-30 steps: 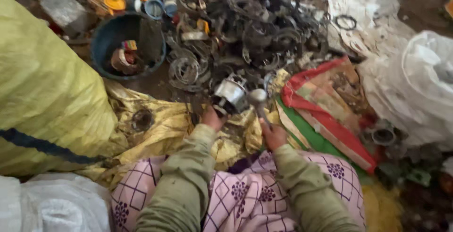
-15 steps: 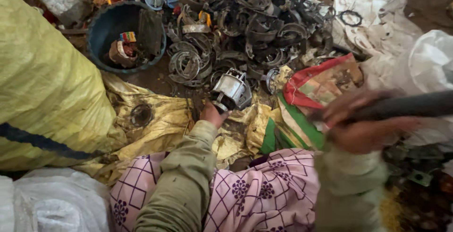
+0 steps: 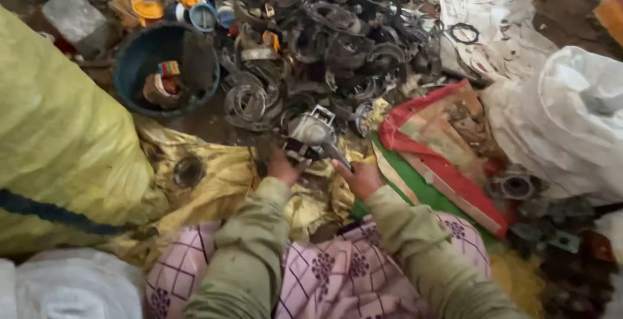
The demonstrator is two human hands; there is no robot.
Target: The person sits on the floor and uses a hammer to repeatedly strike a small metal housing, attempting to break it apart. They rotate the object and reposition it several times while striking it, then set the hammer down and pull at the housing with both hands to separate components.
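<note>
Around you: dark blue bucket (image 3: 139, 66) left of the scrap-metal heap (image 3: 337, 40); yellow sack (image 3: 58, 144) far left; white sacks (image 3: 564, 118) right.

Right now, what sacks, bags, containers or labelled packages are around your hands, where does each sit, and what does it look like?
Yellow sack: left, big, bulging, dark stripe.
White bag: right, crumpled plastic.
White sack: bottom left corner.
Blue tub: upper left, round, scraps inside.
Striped bag: flat, right of right hand, red, green, tan.
Metal part: grey, held by left hand, right hand's tool against it.
No labels or screens can be made out.
</note>
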